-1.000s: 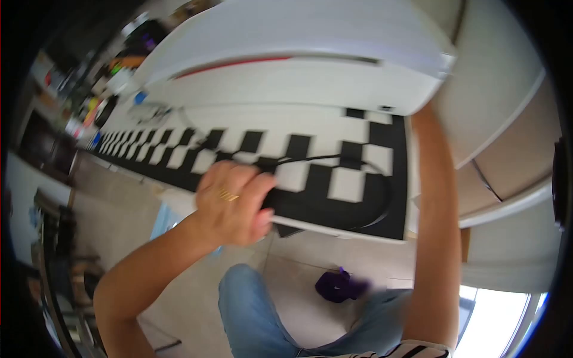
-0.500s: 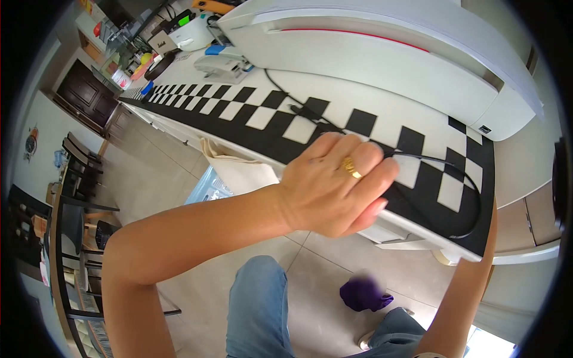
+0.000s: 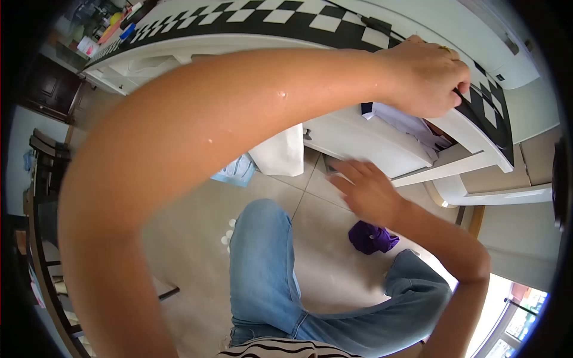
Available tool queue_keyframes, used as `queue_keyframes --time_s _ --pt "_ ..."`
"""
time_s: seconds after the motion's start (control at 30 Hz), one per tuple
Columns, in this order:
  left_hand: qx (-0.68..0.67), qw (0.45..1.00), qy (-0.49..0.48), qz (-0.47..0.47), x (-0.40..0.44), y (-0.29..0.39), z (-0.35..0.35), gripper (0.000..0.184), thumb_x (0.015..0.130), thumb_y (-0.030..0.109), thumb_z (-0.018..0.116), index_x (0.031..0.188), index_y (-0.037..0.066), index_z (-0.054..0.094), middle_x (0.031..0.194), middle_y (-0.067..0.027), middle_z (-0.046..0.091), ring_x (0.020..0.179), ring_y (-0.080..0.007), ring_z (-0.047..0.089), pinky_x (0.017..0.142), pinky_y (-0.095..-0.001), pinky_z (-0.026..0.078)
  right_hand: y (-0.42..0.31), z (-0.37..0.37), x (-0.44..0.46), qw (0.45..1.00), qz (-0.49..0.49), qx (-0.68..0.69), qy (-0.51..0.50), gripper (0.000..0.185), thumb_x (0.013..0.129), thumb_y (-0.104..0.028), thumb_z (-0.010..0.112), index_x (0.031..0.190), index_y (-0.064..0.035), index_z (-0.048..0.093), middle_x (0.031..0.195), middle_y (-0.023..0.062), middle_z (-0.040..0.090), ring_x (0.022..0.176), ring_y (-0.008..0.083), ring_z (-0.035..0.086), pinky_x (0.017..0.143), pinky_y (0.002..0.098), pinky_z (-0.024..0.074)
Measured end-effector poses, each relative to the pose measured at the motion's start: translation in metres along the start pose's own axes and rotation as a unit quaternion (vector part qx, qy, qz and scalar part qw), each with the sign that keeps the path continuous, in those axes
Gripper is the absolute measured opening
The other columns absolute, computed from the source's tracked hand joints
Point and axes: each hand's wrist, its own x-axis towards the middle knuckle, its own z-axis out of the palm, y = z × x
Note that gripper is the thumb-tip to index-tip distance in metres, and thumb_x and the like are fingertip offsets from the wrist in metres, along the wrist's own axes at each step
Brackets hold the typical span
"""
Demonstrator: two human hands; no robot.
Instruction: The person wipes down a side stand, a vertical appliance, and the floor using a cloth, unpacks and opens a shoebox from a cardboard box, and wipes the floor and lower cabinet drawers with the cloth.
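Note:
My left hand (image 3: pixel 424 77) is closed at the edge of the checkered black-and-white countertop (image 3: pixel 292 17). A short dark piece, seemingly part of the black cable, shows between its thumb and fingers. A gold ring is on one finger. Below it, the white drawer (image 3: pixel 364 137) stands partly pulled out, with pale lilac fabric or paper (image 3: pixel 406 122) inside. My right hand (image 3: pixel 373 194) is lower down, in front of the drawer, slightly blurred, its fingers apart and holding nothing.
A purple cloth-like bundle (image 3: pixel 373 237) lies on the tiled floor near my foot. White cloth (image 3: pixel 283 152) hangs by the cabinet front, beside a light-blue package (image 3: pixel 237 171). A white appliance (image 3: pixel 507 51) stands on the counter. Dark chairs (image 3: pixel 51 149) are at the left.
My view has tilted down. My left hand has moved right along the counter edge. My right hand has come into view before the drawer, whose contents now show.

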Motion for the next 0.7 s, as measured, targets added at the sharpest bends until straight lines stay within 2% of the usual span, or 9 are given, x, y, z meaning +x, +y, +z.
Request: queue_keyframes --time_s 0.07,0.1,0.13,0.2,0.37,0.43,0.47,0.63,0.7 --pt "-0.060 0.998 -0.005 -0.012 -0.001 -0.002 -0.009 0.022 0.079 0.019 0.053 0.094 0.004 0.054 0.075 -0.0063 0.051 0.075 -0.0214 0.051 0.069 -0.0326 0.040 -0.003 0.001 0.096 0.979 -0.066 -0.111 0.160 0.035 0.069 -0.010 0.053 0.103 -0.0040 0.052 0.113 0.0118 0.049 0.111 0.0242 0.041 0.088 0.0363 0.0340" --pt "-0.059 0.998 -0.005 -0.008 -0.002 -0.003 -0.011 0.022 0.079 0.019 0.053 0.094 0.004 0.054 0.075 -0.0063 0.051 0.075 -0.0214 0.051 0.069 -0.0326 0.040 -0.001 0.008 0.140 0.968 -0.042 -0.058 0.240 0.029 0.075 -0.013 0.051 0.102 -0.0037 0.052 0.113 0.0126 0.049 0.111 0.0224 0.040 0.090 0.0360 0.0325" --pt "-0.061 0.998 -0.004 -0.006 -0.003 -0.003 -0.010 0.022 0.078 0.020 0.053 0.094 0.004 0.054 0.073 -0.0059 0.049 0.072 -0.0211 0.050 0.067 -0.0330 0.040 -0.007 -0.002 0.169 0.900 0.026 0.361 0.244 0.026 0.081 -0.015 0.048 0.104 -0.0034 0.052 0.114 0.0142 0.049 0.110 0.0221 0.042 0.091 0.0362 0.0320" --pt "-0.069 0.998 -0.001 0.005 -0.002 -0.004 -0.010 0.023 0.078 0.020 0.054 0.094 0.004 0.054 0.070 -0.0055 0.047 0.070 -0.0207 0.049 0.065 -0.0334 0.039 -0.028 -0.024 0.187 0.868 -0.003 0.363 0.339 0.025 0.083 -0.016 0.047 0.104 -0.0026 0.052 0.112 0.0154 0.050 0.109 0.0236 0.043 0.091 0.0375 0.0325" --pt "-0.099 0.995 0.000 0.004 -0.004 -0.005 -0.014 0.020 0.077 0.018 0.055 0.092 0.004 0.053 0.069 -0.0052 0.048 0.067 -0.0211 0.048 0.063 -0.0337 0.039 -0.018 0.019 0.190 0.892 0.013 0.324 0.316 0.025 0.081 -0.014 0.049 0.102 -0.0019 0.052 0.108 0.0156 0.052 0.100 0.0256 0.050 0.083 0.0383 0.0399" --pt "-0.103 0.994 0.013 0.018 -0.005 -0.007 -0.015 0.020 0.076 0.017 0.056 0.091 0.004 0.052 0.070 -0.0054 0.048 0.068 -0.0213 0.048 0.063 -0.0336 0.039 -0.038 -0.031 0.130 0.973 0.199 0.101 -0.051 0.020 0.079 -0.013 0.051 0.095 -0.0004 0.052 0.097 0.0146 0.055 0.089 0.0292 0.055 0.072 0.0392 0.0451" --pt "-0.104 0.994 0.019 0.029 -0.005 -0.007 -0.014 0.019 0.075 0.016 0.056 0.090 0.004 0.052 0.071 -0.0056 0.048 0.069 -0.0216 0.048 0.063 -0.0334 0.039 -0.037 -0.030 0.093 0.986 0.131 0.092 0.038 0.017 0.077 -0.011 0.053 0.090 -0.0012 0.050 0.088 0.0136 0.055 0.078 0.0327 0.057 0.063 0.0405 0.0464" --pt "-0.089 0.993 0.048 0.068 -0.003 -0.007 -0.012 0.020 0.073 0.014 0.057 0.088 0.003 0.051 0.071 -0.0067 0.046 0.069 -0.0218 0.046 0.064 -0.0328 0.038 -0.054 -0.113 -0.046 0.941 0.285 0.181 0.033 0.017 0.076 -0.009 0.056 0.087 -0.0023 0.046 0.074 0.0169 0.052 0.071 0.0369 0.052 0.060 0.0410 0.0408" --pt "-0.109 0.993 0.029 0.043 -0.002 -0.005 -0.014 0.019 0.073 0.012 0.056 0.089 0.004 0.050 0.071 -0.0065 0.045 0.069 -0.0207 0.045 0.064 -0.0324 0.038 -0.066 -0.149 -0.083 0.853 0.447 0.266 0.047 0.014 0.076 -0.009 0.057 0.086 -0.0009 0.050 0.069 0.0171 0.053 0.065 0.0309 0.052 0.059 0.0342 0.0408"
